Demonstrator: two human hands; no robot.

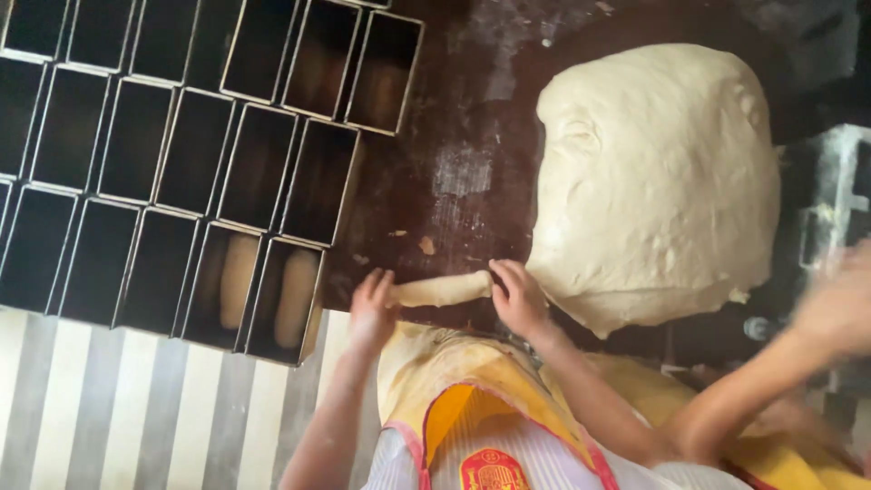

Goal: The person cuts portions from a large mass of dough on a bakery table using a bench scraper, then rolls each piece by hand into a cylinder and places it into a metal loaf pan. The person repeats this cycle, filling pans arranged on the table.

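A short pale dough roll [445,289] lies on the dark, flour-dusted table [454,181] just in front of my yellow apron [454,381]. My left hand [372,308] grips its left end and my right hand [519,295] grips its right end. The roll's right end almost touches a big mound of dough [653,181] that fills the table's right half.
Rows of dark loaf tins [181,154] cover the left side; two near tins hold dough pieces [238,281] [295,299]. Another person's blurred arm [798,354] reaches in at the right. A grey-and-white striped surface [136,408] lies below the tins.
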